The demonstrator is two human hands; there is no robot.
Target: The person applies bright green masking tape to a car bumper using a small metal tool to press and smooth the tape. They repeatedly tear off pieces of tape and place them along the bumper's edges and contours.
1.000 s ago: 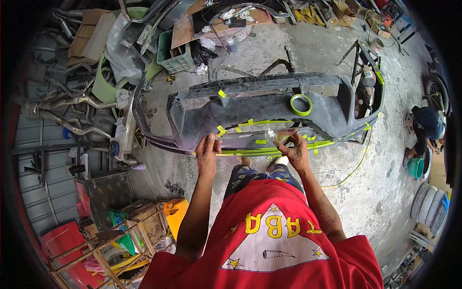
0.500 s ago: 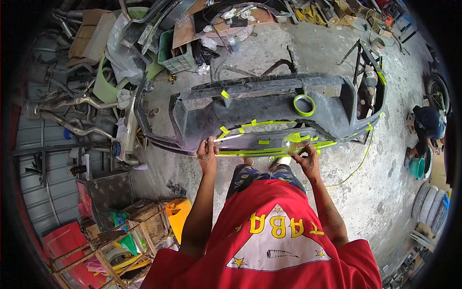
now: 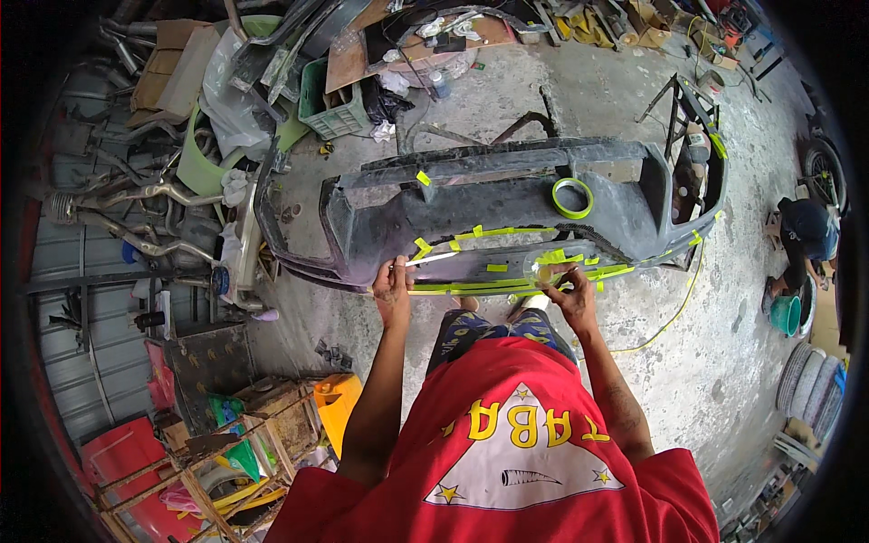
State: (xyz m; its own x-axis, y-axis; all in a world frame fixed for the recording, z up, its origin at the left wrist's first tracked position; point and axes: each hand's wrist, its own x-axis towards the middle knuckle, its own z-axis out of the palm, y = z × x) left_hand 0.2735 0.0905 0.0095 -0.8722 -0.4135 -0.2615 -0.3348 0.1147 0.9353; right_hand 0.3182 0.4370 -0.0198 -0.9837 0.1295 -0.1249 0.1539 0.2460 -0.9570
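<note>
A large dark grey car bumper lies across the middle in front of me, with strips of bright yellow-green tape along its lower edge and opening. My left hand is closed on a thin white stick, which points right over the bumper's near edge. To the right, my right hand pinches what looks like a small clear round cup; its contents are too small to make out. A roll of yellow-green tape rests on the bumper's upper face.
Exhaust pipes and a green crate crowd the left. A rusty metal rack stands at lower left near an orange container. At far right a person crouches beside a green bucket. A yellow cable crosses the concrete floor.
My right hand has moved slightly left with the clear cup and changed its angle. The left hand and the stick have barely shifted.
</note>
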